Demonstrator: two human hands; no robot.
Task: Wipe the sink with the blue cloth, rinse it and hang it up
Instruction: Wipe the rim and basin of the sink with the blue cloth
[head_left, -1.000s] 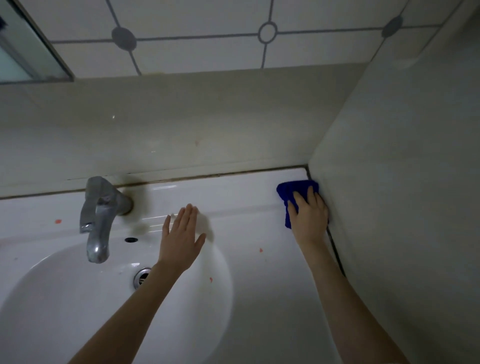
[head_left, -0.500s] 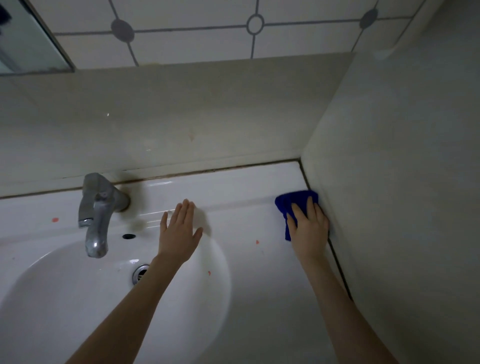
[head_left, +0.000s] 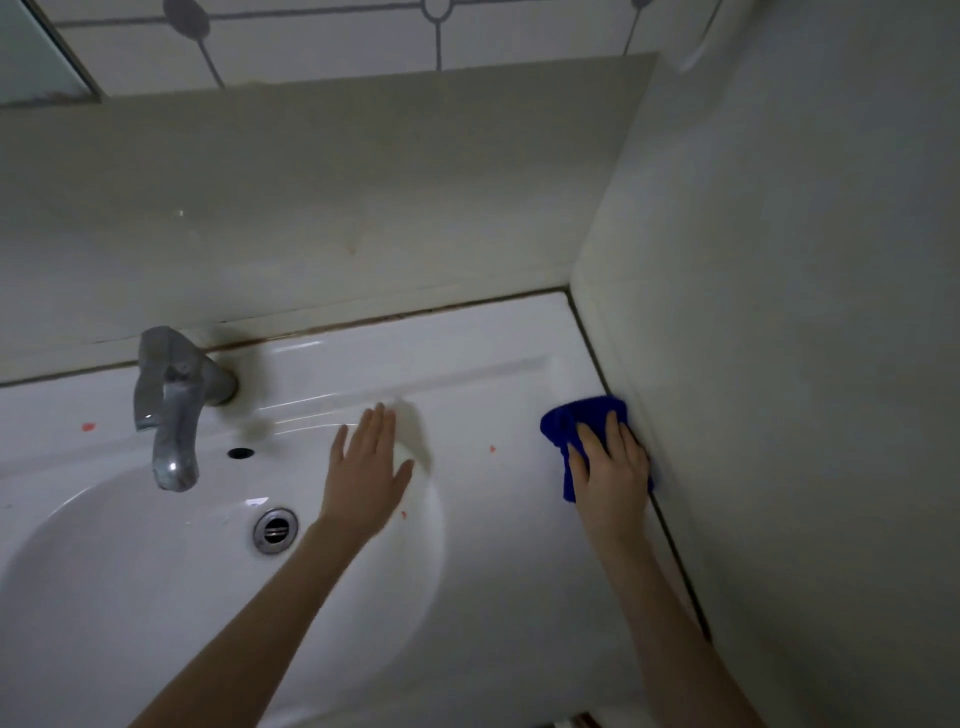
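Cloth slides from rear corner toward person along wall; right hand fingers flat, pressing it; left hand fingers straight over sink rim. Wiping ongoing.

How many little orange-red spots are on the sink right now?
3 spots: one on the ledge left of the faucet, one between the left hand and right hand, one in the bowl beside the left wrist. The arms or blue cloth may hide more.

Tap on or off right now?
Off, as far as the picture shows: no stream falls from the tap, and the sink shows no running water around the drain.
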